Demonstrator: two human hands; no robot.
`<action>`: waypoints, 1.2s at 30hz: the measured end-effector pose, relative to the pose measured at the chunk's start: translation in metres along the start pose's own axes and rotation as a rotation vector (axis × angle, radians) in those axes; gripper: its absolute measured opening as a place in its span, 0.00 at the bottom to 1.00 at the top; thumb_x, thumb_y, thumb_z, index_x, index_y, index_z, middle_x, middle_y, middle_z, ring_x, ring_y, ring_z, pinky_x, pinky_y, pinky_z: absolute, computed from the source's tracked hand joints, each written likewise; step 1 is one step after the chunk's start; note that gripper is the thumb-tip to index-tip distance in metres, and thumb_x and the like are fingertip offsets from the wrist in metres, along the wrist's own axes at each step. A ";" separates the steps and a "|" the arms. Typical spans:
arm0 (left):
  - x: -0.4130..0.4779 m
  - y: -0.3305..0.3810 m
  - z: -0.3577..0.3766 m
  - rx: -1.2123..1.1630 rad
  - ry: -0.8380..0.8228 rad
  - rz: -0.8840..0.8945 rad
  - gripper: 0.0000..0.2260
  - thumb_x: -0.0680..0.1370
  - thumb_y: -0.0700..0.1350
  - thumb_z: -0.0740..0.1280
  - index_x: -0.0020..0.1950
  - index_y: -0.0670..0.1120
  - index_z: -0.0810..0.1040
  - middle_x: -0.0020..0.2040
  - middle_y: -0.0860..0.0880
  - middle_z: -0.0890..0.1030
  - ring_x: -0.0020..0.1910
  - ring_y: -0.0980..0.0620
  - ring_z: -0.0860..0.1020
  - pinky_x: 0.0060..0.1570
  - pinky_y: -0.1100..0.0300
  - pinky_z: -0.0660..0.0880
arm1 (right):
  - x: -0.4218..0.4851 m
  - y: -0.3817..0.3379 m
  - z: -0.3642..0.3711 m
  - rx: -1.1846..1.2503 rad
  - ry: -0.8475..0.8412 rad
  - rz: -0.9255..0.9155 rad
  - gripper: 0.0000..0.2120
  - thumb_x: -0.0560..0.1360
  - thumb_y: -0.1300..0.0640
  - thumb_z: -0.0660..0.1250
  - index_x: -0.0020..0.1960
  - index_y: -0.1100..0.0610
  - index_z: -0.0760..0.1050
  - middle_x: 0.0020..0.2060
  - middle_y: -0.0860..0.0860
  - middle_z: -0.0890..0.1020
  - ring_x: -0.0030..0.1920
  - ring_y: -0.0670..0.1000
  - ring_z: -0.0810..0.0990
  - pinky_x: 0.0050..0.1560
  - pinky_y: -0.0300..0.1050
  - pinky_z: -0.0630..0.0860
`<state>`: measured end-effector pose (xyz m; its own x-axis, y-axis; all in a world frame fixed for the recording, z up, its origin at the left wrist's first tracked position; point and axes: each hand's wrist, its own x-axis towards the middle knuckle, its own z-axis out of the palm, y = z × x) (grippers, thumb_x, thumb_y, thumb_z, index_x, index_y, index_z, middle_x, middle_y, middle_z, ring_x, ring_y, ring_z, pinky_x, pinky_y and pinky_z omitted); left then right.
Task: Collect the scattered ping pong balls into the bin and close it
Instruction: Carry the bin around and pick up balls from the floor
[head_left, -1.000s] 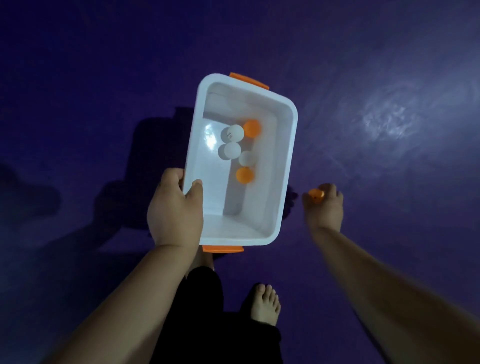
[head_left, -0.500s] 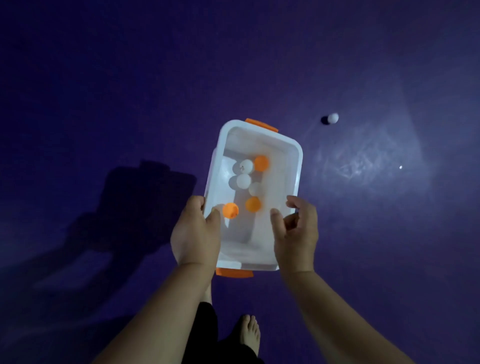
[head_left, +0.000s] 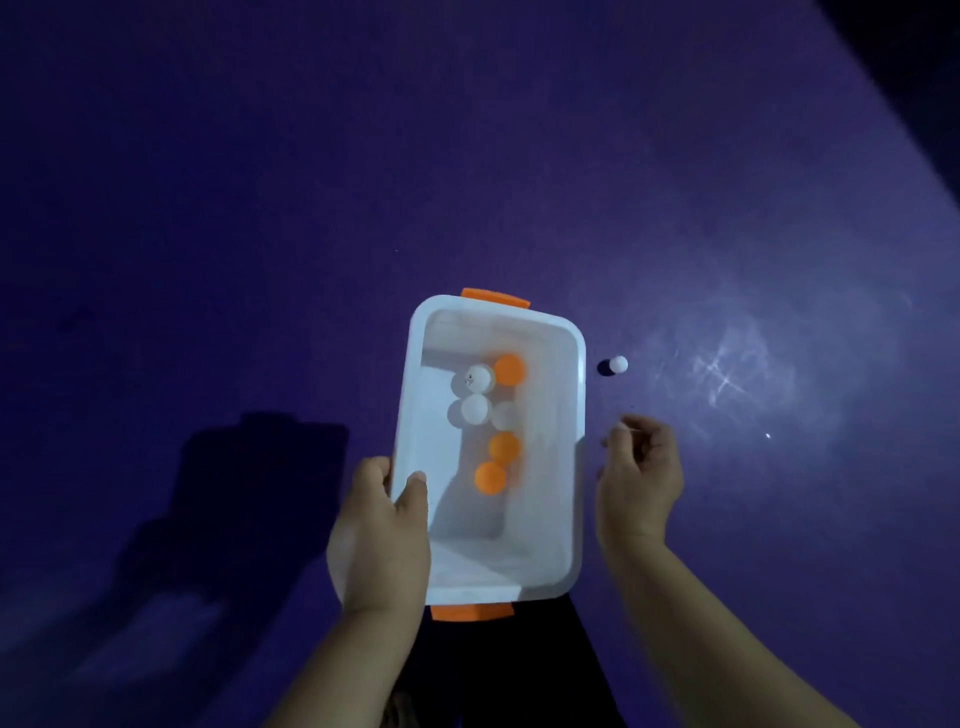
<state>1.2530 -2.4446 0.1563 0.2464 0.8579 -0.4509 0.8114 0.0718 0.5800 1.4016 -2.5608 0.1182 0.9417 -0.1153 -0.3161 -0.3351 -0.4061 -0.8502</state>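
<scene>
A dim purple floor (head_left: 260, 208) carries a pale glare patch (head_left: 727, 374) and dark shadows (head_left: 249, 499).

bin (head_left: 578, 415): white | handles (head_left: 496, 300): orange | orange balls (head_left: 509, 370): three | white balls (head_left: 475, 408): three | loose ball (head_left: 618, 364), right of bin: white | floor (head_left: 260, 208): plain purple
</scene>
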 end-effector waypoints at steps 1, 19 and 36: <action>0.008 0.009 0.010 0.002 0.003 -0.010 0.08 0.78 0.50 0.63 0.54 0.48 0.73 0.44 0.51 0.80 0.40 0.47 0.77 0.39 0.53 0.75 | 0.018 0.003 0.003 0.000 0.015 0.021 0.09 0.76 0.58 0.63 0.43 0.44 0.74 0.43 0.57 0.81 0.38 0.52 0.75 0.41 0.52 0.75; 0.154 0.075 0.218 0.094 -0.038 -0.081 0.10 0.78 0.49 0.64 0.56 0.45 0.74 0.49 0.47 0.81 0.41 0.47 0.75 0.38 0.57 0.68 | 0.293 0.114 0.060 -0.759 -0.338 0.088 0.17 0.77 0.55 0.63 0.65 0.55 0.70 0.59 0.52 0.73 0.45 0.50 0.73 0.41 0.43 0.69; 0.228 0.046 0.299 0.141 -0.088 0.036 0.05 0.77 0.48 0.65 0.51 0.49 0.73 0.42 0.55 0.76 0.38 0.52 0.76 0.33 0.61 0.71 | 0.367 0.216 0.106 -0.965 -0.404 -0.025 0.16 0.75 0.66 0.59 0.61 0.55 0.71 0.60 0.57 0.67 0.43 0.59 0.73 0.42 0.44 0.67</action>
<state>1.5049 -2.3983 -0.1231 0.3172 0.8103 -0.4927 0.8659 -0.0356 0.4989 1.6714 -2.5948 -0.2263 0.8084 0.1425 -0.5712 0.0184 -0.9759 -0.2174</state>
